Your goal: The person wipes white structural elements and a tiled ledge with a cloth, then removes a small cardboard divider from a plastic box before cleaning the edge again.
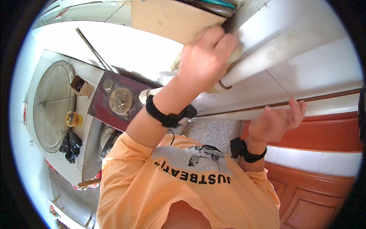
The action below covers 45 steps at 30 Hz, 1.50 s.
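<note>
My left hand (207,55), fingers curled and partly blurred, is closed over a crumpled beige cloth (236,55) that shows on both sides of it. Just above that hand is the flat side of a cardboard box (171,21). A white pipe (257,65) runs along the tiled wall beside the cloth. Lower at the right, my right hand (271,124) is turned up with its fingers apart, holding nothing. Both wrists wear black bands.
On the left are a dark red tabletop (100,98) with a round ashtray-like dish (121,100), a large round board (53,114), a small open carton (81,86), a yellow container (73,119) and a black plastic bag (71,144). A wooden door (317,200) stands lower right.
</note>
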Motion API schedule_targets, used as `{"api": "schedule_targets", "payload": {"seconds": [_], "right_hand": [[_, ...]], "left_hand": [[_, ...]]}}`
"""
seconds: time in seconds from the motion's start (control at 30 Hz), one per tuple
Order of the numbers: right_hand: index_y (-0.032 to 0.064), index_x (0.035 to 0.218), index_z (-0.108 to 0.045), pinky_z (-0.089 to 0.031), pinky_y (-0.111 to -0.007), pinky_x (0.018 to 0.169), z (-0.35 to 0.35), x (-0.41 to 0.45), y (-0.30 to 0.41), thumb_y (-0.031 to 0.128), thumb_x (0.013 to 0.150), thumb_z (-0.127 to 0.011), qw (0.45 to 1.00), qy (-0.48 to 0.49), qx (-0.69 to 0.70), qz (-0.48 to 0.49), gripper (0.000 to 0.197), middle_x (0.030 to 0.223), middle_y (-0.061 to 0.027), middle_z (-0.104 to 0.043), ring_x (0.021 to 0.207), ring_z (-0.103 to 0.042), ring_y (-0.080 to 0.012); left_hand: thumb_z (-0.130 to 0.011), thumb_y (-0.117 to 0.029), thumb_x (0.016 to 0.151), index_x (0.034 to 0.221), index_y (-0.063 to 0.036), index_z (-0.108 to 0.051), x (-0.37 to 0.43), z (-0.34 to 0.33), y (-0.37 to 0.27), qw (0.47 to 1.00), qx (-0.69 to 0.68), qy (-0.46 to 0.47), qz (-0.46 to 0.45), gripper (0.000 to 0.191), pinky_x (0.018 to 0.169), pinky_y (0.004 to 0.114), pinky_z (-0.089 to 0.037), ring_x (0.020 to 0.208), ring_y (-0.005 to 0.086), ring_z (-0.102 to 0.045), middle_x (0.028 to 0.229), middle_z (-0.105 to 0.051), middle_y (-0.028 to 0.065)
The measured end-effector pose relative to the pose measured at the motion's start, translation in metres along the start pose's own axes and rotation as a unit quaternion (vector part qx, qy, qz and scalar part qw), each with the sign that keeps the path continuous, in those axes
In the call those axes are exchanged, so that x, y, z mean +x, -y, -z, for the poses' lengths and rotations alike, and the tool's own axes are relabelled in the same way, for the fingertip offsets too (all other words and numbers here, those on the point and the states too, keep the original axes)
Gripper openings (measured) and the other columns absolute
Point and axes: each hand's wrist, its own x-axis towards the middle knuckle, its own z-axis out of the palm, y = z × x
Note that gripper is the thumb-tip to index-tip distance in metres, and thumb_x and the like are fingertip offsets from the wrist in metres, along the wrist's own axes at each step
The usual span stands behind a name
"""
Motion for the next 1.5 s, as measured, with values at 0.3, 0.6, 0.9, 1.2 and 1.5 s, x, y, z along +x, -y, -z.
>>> {"api": "schedule_targets", "payload": {"seconds": [0.3,0.6,0.9,1.2,1.5], "right_hand": [[0.0188,0.082,-0.059,-0.025,-0.058,0.108,0.061,-0.03,-0.022,0.0,0.074,-0.048,1.0,0.019,-0.006,-0.005,0.024,0.127,-0.0145,-0.048,0.128,-0.035,-0.0405],[0.0115,0.094,-0.056,-0.026,-0.061,0.109,0.092,-0.033,-0.039,0.002,0.078,-0.047,0.999,-0.009,-0.035,0.023,0.02,0.117,-0.0164,-0.056,0.121,-0.045,-0.0326],[0.0108,0.094,-0.057,-0.026,-0.06,0.11,0.094,-0.03,-0.039,0.003,0.081,-0.045,0.999,-0.006,-0.048,0.003,0.02,0.104,-0.0133,-0.056,0.12,-0.046,-0.0329],[0.0088,0.086,-0.054,-0.031,-0.058,0.107,0.084,-0.02,-0.018,-0.005,0.077,-0.044,0.998,0.06,-0.024,0.012,0.019,0.113,-0.0153,-0.056,0.122,-0.045,-0.0347],[0.0057,0.094,-0.061,-0.049,-0.044,0.08,0.046,-0.015,-0.003,-0.004,0.07,-0.06,0.934,0.259,0.235,-0.078,0.026,0.096,-0.0125,-0.062,0.087,-0.061,-0.0318]], "left_hand": [[-0.074,0.001,0.062,0.085,-0.0074,-0.066,-0.039,0.0,0.0,0.995,0.054,0.041,0.068,0.026,0.064,0.036,-0.052,0.074,0.0303,-0.062,0.08,-0.06,0.0088],[-0.066,-0.012,0.08,0.097,-0.0093,-0.061,0.037,0.004,-0.02,0.997,0.041,-0.055,-0.046,0.018,0.061,0.035,-0.051,0.073,0.0274,-0.062,0.085,-0.064,0.0092],[-0.075,-0.007,0.066,0.084,-0.0109,-0.069,0.0,-0.001,-0.006,0.996,0.064,0.013,-0.054,0.019,0.057,0.036,-0.051,0.068,0.027,-0.061,0.076,-0.058,0.0049],[-0.075,0.001,0.059,0.088,-0.0072,-0.066,-0.051,0.013,0.008,0.985,0.126,0.119,0.023,0.032,0.062,0.037,-0.051,0.072,0.0281,-0.062,0.081,-0.059,0.0074],[-0.08,-0.005,0.059,0.09,-0.0088,-0.068,-0.081,0.062,-0.032,0.992,-0.021,0.069,0.107,0.034,0.062,0.034,-0.051,0.074,0.024,-0.061,0.084,-0.06,0.0066]]}}
